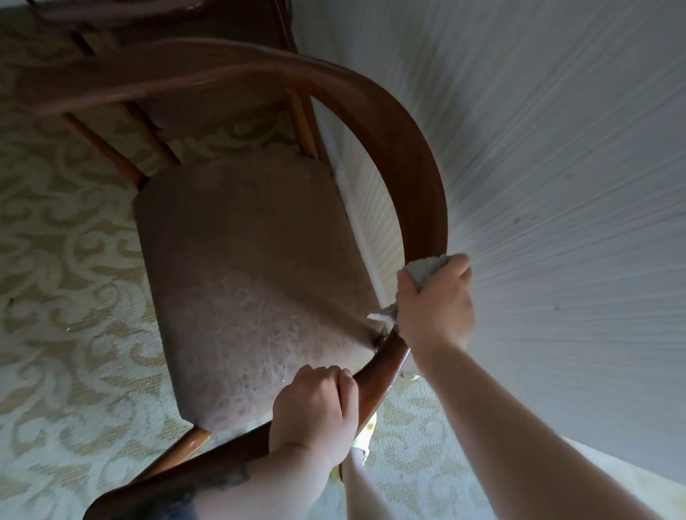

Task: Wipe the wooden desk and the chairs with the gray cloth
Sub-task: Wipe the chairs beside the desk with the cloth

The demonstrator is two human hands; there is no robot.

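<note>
A wooden chair with a curved brown back rail and a padded beige seat stands below me. My right hand grips the gray cloth wrapped around the rail on its right side; a corner of the cloth sticks out below the hand. My left hand grips the same rail lower down, near the seat's front corner. The wooden desk is not in view.
A white ribbed wall runs close along the chair's right side. A patterned cream carpet covers the floor. Part of a second dark wooden chair shows at the top left. My leg and a yellow slipper show below the rail.
</note>
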